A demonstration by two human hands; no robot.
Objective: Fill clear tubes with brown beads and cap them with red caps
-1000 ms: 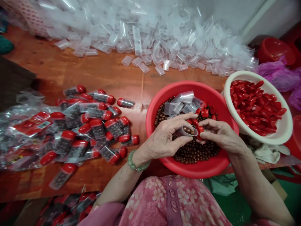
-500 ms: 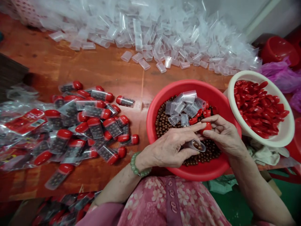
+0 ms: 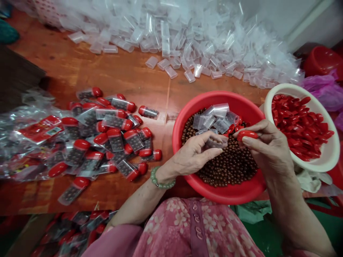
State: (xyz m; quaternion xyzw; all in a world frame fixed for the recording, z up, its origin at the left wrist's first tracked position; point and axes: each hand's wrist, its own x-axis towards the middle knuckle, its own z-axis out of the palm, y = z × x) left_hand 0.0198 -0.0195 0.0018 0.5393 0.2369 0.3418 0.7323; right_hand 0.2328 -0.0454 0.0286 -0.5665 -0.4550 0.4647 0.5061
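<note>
left hand: the left hand [image 3: 193,154] is over the red basin, holding a clear plastic tube [image 3: 216,142] lying on its side, with brown beads showing inside.
right hand: the right hand [image 3: 268,147] is raised at the basin's edge, pinching a red cap [image 3: 247,134].
fingers: left fingers [image 3: 206,140] curled and clamped around the tube; right fingers [image 3: 264,128] pressed together on the cap, with the thumb beneath it.
tube and cap: just apart, above the beads, not joined.
red basin: the red plastic basin [image 3: 242,194] holds a mound of brown beads [image 3: 227,167], with a few empty clear tubes [image 3: 214,116] and some red caps on top.
cream basin: the cream basin [image 3: 318,165] sits to the right, touching the red basin and full of loose red caps [image 3: 300,126].
table: the orange wooden table [image 3: 144,84] carries a heap of empty tubes [image 3: 193,39] at the far side and red-capped bead-filled tubes [image 3: 115,141] left of the red basin.
wrist: a green bead bracelet [image 3: 162,179] on the left wrist.
</note>
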